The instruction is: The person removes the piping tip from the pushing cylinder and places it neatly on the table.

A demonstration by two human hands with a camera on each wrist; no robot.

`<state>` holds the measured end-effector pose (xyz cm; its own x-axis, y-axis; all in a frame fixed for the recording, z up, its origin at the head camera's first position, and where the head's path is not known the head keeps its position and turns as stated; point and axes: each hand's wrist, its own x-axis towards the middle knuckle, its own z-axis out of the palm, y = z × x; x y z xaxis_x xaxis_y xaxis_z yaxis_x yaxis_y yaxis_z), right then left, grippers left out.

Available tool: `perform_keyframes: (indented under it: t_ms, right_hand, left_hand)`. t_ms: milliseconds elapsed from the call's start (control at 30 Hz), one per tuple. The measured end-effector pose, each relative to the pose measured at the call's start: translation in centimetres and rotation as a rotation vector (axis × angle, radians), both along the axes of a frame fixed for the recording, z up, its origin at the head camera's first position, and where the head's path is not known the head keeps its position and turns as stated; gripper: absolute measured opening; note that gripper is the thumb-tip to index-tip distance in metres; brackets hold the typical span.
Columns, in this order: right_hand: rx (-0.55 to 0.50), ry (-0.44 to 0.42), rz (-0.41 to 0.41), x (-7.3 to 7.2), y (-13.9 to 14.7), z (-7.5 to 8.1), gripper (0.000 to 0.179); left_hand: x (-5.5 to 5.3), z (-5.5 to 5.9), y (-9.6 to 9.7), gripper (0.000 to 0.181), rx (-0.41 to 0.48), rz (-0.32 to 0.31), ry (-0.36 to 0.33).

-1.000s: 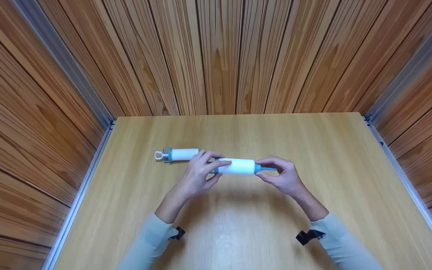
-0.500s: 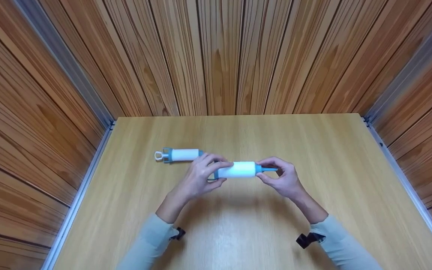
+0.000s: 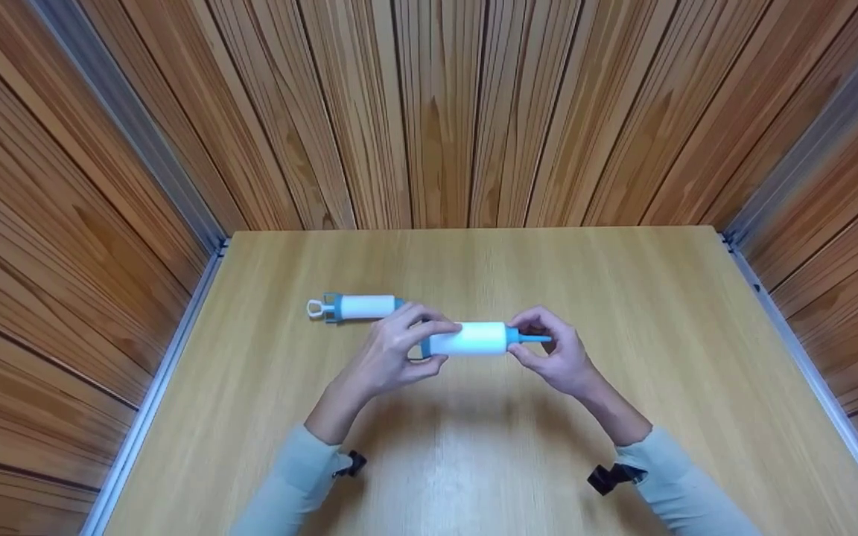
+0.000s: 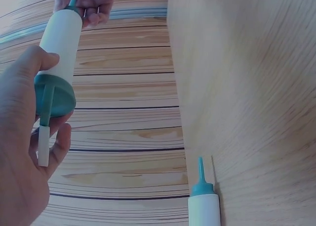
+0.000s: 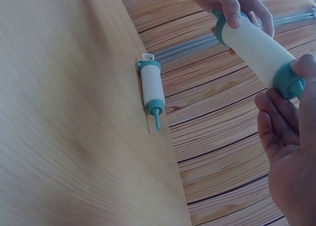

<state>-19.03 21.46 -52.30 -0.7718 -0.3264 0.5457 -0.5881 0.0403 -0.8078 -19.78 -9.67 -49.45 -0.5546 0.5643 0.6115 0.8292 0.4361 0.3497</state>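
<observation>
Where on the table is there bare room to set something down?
Bare table: between right hand and right rail; between lying tube and left rail; behind that tube, up to the wall; between the sleeves. Crowded: the middle, where the left hand helps hold another tube close by.

- Light-brown flat wood-grain tabletop (image 3: 585,268), pale glare (image 3: 466,461) toward near middle
- Reddish-brown wood-plank back wall (image 3: 440,112), dark seams, behind tabletop's far edge
- Matching plank left wall (image 3: 49,223), right wall (image 3: 839,246)
- Grey metal corner strips (image 3: 136,123); silvery rails (image 3: 153,402) along tabletop sides
</observation>
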Motion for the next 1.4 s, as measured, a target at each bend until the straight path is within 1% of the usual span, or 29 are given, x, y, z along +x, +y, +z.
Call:
perform_keyframes:
  t_ms: [233, 400, 700, 1033, 1167, 1400]
  right_hand:
    - [0.004, -0.013, 0.037, 0.11, -0.26, 0.08, 0.033]
    - [-0.017, -0.008, 0.065, 0.19, -0.21, 0.00, 0.028]
    - [-0.020, 0.013, 0.080, 0.19, -0.21, -0.18, 0.029]
    - [-0.045, 0.051, 0.101, 0.01, -0.27, -0.21, 0.027]
    - [-0.043, 0.063, 0.101, 0.04, -0.26, -0.32, 0.028]
    - [-0.033, 0.057, 0.103, 0.13, -0.12, -0.49, 0.028]
  left_hand:
    - [0.07, 0.13, -0.14, 0.040, 0.015, -0.025, 0.004]
    - [0.21, 0.28, -0.33, 0.040, 0.013, -0.039, -0.028]
    - [0.17, 0.69, -0.43, 0.040, 0.012, -0.075, -0.088]
    - [0.12, 0.50, -0.49, 0.038, 0.019, -0.072, -0.076]
    - [0.17, 0.52, -0.54, 0.038, 0.017, -0.076, -0.087]
    - [0.30, 0.47, -0.60, 0.039, 0.011, -0.076, -0.100]
